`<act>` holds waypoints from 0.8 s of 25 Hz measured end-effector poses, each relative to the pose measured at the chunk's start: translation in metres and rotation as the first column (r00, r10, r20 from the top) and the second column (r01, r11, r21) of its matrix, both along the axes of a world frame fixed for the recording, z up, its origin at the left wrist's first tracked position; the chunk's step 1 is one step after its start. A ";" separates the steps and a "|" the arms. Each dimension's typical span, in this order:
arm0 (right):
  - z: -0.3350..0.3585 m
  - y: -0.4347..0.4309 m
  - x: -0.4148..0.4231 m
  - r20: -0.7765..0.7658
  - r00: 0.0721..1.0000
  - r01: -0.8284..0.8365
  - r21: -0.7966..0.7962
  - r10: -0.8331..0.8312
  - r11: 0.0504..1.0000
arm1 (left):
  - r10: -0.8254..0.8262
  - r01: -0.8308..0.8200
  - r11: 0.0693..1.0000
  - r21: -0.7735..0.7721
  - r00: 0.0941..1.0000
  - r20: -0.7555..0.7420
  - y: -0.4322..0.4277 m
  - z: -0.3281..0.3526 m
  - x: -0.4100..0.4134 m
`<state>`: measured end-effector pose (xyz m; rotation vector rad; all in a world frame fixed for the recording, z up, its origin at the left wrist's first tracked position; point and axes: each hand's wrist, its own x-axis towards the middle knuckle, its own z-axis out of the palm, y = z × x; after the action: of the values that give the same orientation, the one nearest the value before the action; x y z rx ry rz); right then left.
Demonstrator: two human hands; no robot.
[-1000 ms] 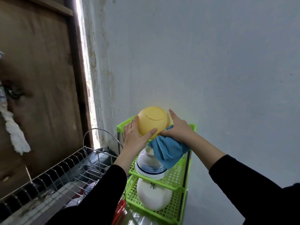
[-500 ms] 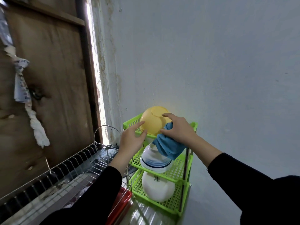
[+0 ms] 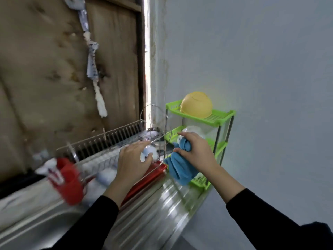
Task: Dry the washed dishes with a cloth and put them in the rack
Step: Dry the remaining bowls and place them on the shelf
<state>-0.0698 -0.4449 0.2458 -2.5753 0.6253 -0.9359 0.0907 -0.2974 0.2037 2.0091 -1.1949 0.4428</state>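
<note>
Blue cloth (image 3: pixel 180 170) in right grip (image 3: pixel 196 152), hanging below

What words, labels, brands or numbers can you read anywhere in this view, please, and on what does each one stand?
No text can be read.
Paper strip hanging on the wooden board: dark print, too blurred to read.
White item at the red holder: red markings, smeared by motion blur.
Yellow bowl, green rack, blue cloth: no lettering shows.
</note>
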 end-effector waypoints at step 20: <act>-0.100 0.345 0.091 -0.161 0.770 -0.558 0.301 0.618 0.774 | 0.646 -0.584 0.709 0.396 0.763 -0.031 0.418 -0.118 -0.037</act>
<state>0.0210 -0.1002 0.1461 -2.4362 -0.0527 -0.2987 0.0542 0.1201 0.0856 2.7150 -0.4744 0.3721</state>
